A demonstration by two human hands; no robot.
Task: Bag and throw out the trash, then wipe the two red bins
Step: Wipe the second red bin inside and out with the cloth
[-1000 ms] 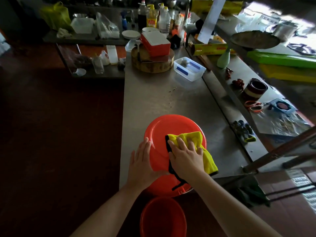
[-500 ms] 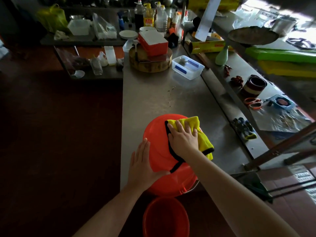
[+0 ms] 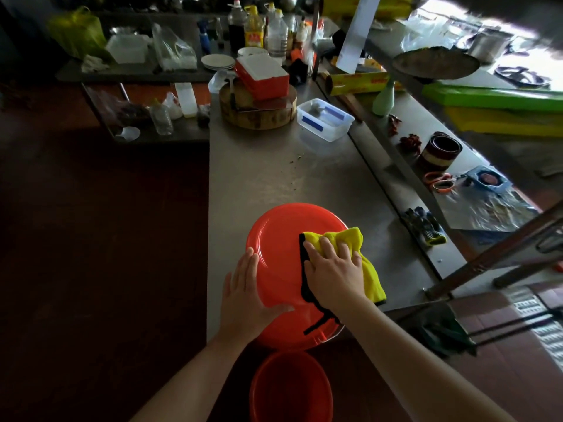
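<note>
1. The bin (image 3: 278, 254), upturned at the near edge of the surface (image 3: 259, 178), is judged light, stiff and slick; its side wall is best held.
2. Glossy red plastic is shown, round base uppermost.
3. The cloth (image 3: 345, 239) is pressed on the bin's base by the flat right hand (image 3: 332, 269).
4. The left hand (image 3: 246, 296) is laid flat, fingers straight, against the bin's left side.

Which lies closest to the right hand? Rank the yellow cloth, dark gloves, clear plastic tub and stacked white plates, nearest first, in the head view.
1. yellow cloth: under the right hand, on the red bin.
2. dark gloves: to its right, on the ledge.
3. clear plastic tub: farther up the counter.
4. stacked white plates: far end, by the bottles.
</note>
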